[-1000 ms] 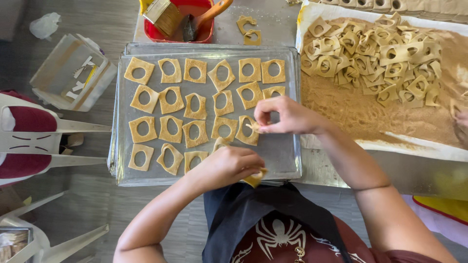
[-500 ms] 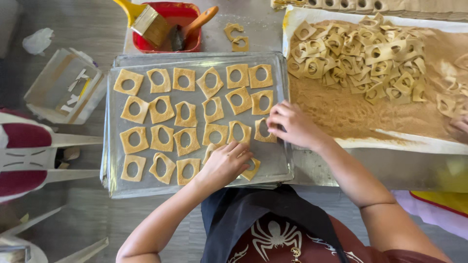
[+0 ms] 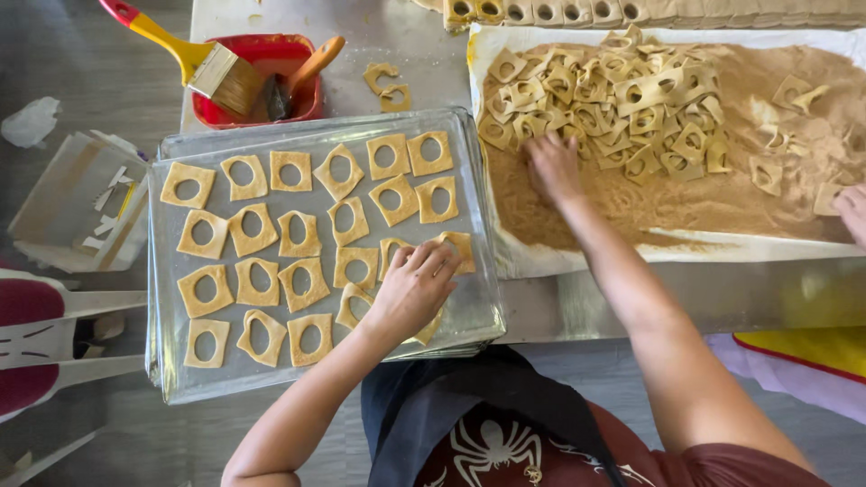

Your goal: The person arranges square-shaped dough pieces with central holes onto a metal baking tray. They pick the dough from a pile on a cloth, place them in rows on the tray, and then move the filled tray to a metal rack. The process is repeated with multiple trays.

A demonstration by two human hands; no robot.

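Grey metal surface [image 3: 388, 45], viewed from above; a grey floor shows past its left edge.

Left hand [image 3: 413, 290] rests palm down on the shiny metal baking tray [image 3: 469, 298] at the surface's near edge. Fingers together, pressed onto a pale square dough cut-out with a round hole [image 3: 456, 245] in the tray's right part. Whether it pinches anything: cannot tell. Another piece peeks out under the palm.

Rows of the same holed dough squares [image 3: 257, 230] fill the tray's left and middle; its right strip is bare.

Change: half a second ago the right hand [image 3: 552, 167] was at the tray's right side, beside the last-placed pieces. Now it has crossed to the white paper sheet covered in brown sugary powder [image 3: 686, 207] on the surface's right part, fingers spread over the heap of coated dough squares [image 3: 604, 99]. Nothing visibly gripped yet. Reads as one piece laid, next being fetched.

Far edge: red plastic tub [image 3: 262, 54] with a yellow-handled brush [image 3: 212, 68] across it. Another person's fingertips [image 3: 852, 212] at the right edge.
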